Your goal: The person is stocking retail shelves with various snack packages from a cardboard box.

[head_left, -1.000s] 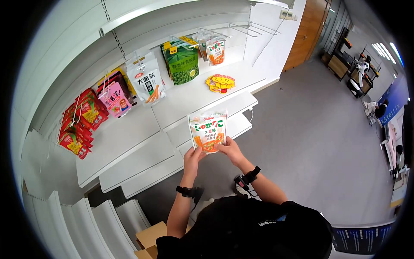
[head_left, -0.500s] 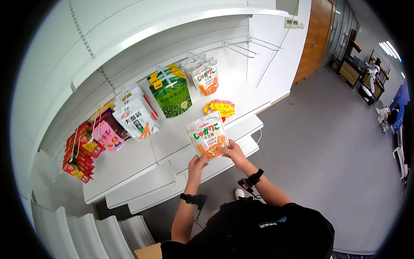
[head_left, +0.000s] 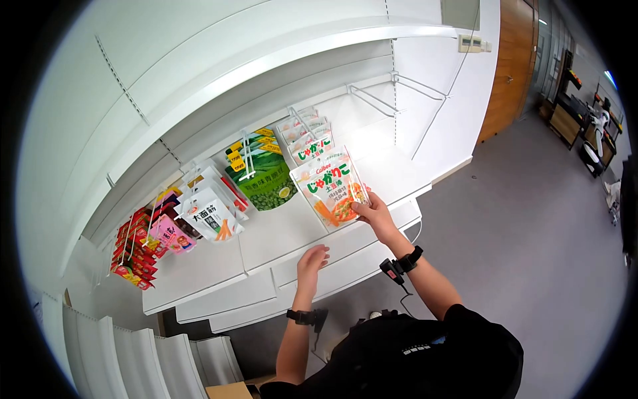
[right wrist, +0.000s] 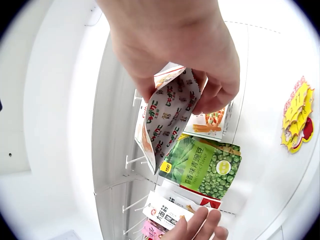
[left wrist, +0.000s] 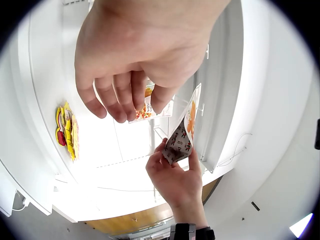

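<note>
My right hand pinches a white snack bag with green and orange print by its lower right corner. In the right wrist view the patterned underside of the bag shows between thumb and fingers. Behind it, similar bags hang on a hook, partly covered by the held one. Apart from the bag, my left hand hovers in front of the shelf edge, its fingers loosely bent around nothing; the left wrist view shows these fingers hanging relaxed.
Left of the similar bags hang a green pea bag, white bags, a pink bag and red packs. Bare hooks project at the right. Yellow price tags lie on the white shelf. An upper shelf edge overhangs.
The snack bag has moved up and right toward the hanging bags. My left hand has let go of it and drawn away, while the right keeps its hold. The head view has shifted.
</note>
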The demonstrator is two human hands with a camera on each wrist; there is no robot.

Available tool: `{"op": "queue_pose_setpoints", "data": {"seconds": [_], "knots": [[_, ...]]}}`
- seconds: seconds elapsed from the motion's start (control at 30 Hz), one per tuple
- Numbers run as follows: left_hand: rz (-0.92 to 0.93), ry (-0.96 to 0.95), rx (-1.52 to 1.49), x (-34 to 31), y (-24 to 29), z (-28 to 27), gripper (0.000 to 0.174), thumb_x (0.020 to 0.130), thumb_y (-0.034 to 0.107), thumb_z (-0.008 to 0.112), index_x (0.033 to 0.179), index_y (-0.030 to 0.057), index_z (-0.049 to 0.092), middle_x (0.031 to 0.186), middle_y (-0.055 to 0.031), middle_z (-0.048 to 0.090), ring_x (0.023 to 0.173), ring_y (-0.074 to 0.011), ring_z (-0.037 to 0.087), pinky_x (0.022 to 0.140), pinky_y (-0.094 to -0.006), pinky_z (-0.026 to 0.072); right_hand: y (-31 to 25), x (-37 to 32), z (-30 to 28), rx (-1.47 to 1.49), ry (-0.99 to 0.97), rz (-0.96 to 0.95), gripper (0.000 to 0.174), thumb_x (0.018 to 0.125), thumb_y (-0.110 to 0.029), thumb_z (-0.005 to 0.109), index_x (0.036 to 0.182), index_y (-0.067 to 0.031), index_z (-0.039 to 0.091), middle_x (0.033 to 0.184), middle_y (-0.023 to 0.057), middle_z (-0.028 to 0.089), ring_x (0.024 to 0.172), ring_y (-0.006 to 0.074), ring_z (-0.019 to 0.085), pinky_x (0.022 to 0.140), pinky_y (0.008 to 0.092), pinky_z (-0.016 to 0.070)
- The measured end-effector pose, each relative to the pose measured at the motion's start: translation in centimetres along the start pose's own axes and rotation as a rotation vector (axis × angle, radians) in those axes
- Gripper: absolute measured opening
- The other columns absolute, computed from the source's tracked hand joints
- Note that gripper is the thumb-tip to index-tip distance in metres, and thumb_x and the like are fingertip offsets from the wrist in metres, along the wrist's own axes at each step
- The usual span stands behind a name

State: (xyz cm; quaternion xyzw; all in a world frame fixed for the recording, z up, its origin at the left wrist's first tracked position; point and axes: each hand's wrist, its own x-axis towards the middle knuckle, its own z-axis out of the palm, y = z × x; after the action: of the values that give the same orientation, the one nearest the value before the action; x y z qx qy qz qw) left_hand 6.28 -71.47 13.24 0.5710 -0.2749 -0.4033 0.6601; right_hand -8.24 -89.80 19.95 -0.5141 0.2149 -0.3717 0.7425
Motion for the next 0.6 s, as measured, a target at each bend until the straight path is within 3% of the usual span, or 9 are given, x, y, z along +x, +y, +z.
{"op": "queue_pose_setpoints", "data": {"seconds": [0.2,0.33,0.47,0.6], "knots": [[0.007,0.108,0.008,-0.7,0.2,-0.8,0.027,0.091,0.017,0.057,0.113,0.0022,0.059,0.107,-0.008,0.063,0.093,-0.0147,0.059,0.08,-0.027,0.0482,-1.4,3.1,-0.9,0.002,-0.011,-0.033,0.045,0.084,-0.026,0.067,0.115,0.0028,0.05,0.098,0.0075,0.063,0.086,0.011,0.061,0.07,0.0243,0.0511],[0.002,0.164,0.02,-1.5,0.3,-0.9,0.025,0.091,0.017,0.058,0.112,0.0032,0.06,0.106,-0.0072,0.063,0.093,-0.0143,0.059,0.08,-0.0268,0.0484,-1.4,4.6,-1.8,-0.054,-0.09,-0.008,0.048,0.087,-0.026,0.063,0.12,0.0031,0.044,0.106,0.0109,0.061,0.093,0.0156,0.062,0.082,0.0298,0.0518],[-0.013,0.208,0.008,-2.0,-0.4,-1.3,0.025,0.09,0.017,0.058,0.111,0.0029,0.06,0.106,-0.0069,0.063,0.093,-0.0142,0.059,0.08,-0.0266,0.0473,-1.1,5.2,-1.4,0.032,-0.036,-0.014,0.043,0.084,-0.027,0.067,0.11,0.0039,0.051,0.097,0.0093,0.063,0.083,0.0122,0.063,0.073,0.0246,0.0513],[-0.024,0.24,0.006,-2.5,-0.4,-1.5,0.025,0.09,0.017,0.058,0.11,0.0026,0.061,0.105,-0.007,0.064,0.092,-0.0141,0.059,0.08,-0.0264,0.0467,-0.1,6.2,-1.8,0.026,-0.037,-0.003,0.042,0.084,-0.027,0.067,0.11,0.0019,0.051,0.097,0.008,0.062,0.083,0.0119,0.062,0.073,0.0243,0.0512]]}}
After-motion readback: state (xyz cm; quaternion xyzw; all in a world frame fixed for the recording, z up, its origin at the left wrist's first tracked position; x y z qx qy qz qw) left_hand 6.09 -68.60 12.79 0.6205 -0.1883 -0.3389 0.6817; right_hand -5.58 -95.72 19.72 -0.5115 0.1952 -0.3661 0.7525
